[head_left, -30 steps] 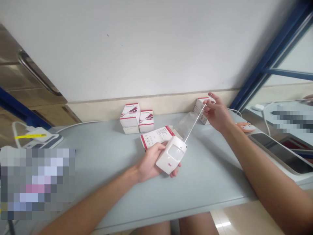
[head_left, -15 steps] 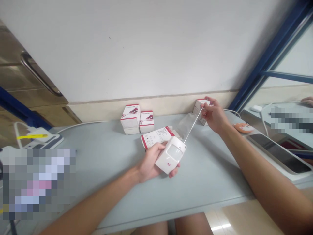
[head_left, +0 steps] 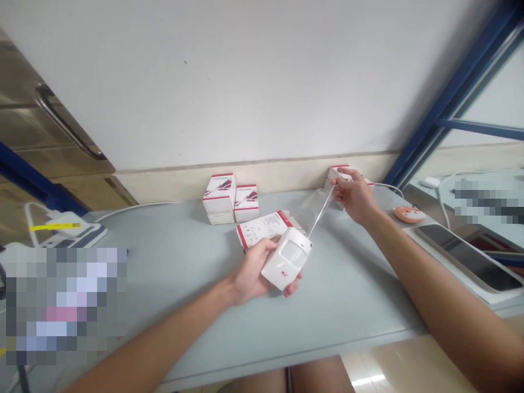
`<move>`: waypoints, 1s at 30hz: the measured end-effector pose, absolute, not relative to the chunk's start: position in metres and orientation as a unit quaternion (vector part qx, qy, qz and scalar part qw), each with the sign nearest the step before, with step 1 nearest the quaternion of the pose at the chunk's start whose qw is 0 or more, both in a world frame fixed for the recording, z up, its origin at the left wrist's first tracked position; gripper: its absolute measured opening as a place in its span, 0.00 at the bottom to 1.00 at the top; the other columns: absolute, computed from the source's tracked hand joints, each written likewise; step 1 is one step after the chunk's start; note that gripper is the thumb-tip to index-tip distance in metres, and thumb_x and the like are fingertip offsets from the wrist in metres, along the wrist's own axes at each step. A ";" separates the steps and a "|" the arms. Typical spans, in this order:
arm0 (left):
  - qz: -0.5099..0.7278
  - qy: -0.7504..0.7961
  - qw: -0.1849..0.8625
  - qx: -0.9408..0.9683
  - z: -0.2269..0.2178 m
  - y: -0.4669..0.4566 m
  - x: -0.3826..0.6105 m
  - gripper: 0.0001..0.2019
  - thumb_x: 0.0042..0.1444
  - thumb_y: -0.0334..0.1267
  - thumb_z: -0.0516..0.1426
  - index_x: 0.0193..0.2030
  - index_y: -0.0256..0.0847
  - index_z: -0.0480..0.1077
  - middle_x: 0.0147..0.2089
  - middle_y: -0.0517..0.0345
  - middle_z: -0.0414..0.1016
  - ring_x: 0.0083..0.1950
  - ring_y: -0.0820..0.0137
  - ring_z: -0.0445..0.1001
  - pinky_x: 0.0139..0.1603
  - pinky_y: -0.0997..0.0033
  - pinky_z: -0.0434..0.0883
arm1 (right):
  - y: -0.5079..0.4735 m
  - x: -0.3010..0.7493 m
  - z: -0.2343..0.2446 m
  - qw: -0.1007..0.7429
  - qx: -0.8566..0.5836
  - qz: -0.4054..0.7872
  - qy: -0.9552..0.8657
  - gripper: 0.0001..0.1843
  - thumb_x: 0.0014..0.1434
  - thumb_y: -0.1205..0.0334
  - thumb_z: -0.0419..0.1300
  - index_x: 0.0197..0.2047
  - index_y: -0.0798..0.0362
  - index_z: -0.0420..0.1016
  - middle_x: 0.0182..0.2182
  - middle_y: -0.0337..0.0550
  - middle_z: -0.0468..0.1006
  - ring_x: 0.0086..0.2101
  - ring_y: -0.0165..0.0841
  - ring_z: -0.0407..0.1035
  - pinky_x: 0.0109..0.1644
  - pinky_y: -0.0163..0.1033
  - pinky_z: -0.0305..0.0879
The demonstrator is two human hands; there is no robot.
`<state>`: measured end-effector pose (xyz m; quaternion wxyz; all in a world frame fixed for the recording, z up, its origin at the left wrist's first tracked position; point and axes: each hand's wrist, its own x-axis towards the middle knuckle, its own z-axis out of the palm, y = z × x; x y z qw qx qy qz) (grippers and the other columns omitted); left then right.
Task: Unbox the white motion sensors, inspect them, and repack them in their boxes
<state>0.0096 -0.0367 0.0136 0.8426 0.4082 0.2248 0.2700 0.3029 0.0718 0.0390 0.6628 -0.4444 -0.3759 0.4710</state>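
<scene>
My left hand (head_left: 254, 271) grips a white plastic motion sensor (head_left: 286, 260), its fingers curled behind the body and its rounded lens facing up. A thin metal antenna (head_left: 321, 204) rises from the sensor's top corner toward the back of the table. My right hand (head_left: 354, 197) pinches the antenna's far end between thumb and fingers, just in front of a white and red box (head_left: 336, 177). That box sits partly behind my right hand.
Stacked white and red boxes (head_left: 218, 193) and another box (head_left: 246, 203) stand by the wall, with a leaflet (head_left: 262, 230) and clear plastic bag (head_left: 311, 205) on the grey table (head_left: 339, 295). A phone (head_left: 466, 257) and orange toy (head_left: 408, 214) lie right.
My right hand has moved left and slightly toward me, closer to the sensor. The visible antenna looks shorter. The left hand and sensor have hardly moved.
</scene>
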 end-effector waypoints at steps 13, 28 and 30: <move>0.324 0.255 0.803 0.431 0.017 -0.036 0.006 0.19 0.68 0.48 0.44 0.54 0.37 0.66 0.34 0.45 0.80 0.24 0.60 0.76 0.30 0.63 0.68 | 0.065 0.286 0.037 0.645 -0.442 0.476 -0.402 0.24 0.49 0.62 0.72 0.48 0.43 0.69 0.32 0.36 0.80 0.25 0.29 0.62 0.26 0.34 0.55; 0.387 0.214 0.807 0.391 0.026 -0.034 0.000 0.23 0.64 0.45 0.45 0.61 0.36 0.65 0.37 0.43 0.81 0.27 0.59 0.75 0.34 0.60 0.67 | 0.032 0.242 0.045 0.554 -0.417 0.429 -0.579 0.18 0.69 0.40 0.60 0.52 0.43 0.70 0.34 0.39 0.83 0.25 0.32 0.69 0.29 0.39 0.63; 0.404 0.219 0.800 0.387 0.030 -0.033 -0.002 0.22 0.63 0.44 0.46 0.58 0.35 0.68 0.37 0.42 0.80 0.27 0.59 0.74 0.34 0.60 0.66 | 0.022 0.232 0.046 0.518 -0.420 0.424 -0.613 0.18 0.70 0.42 0.58 0.55 0.43 0.70 0.36 0.40 0.84 0.27 0.33 0.71 0.32 0.39 0.66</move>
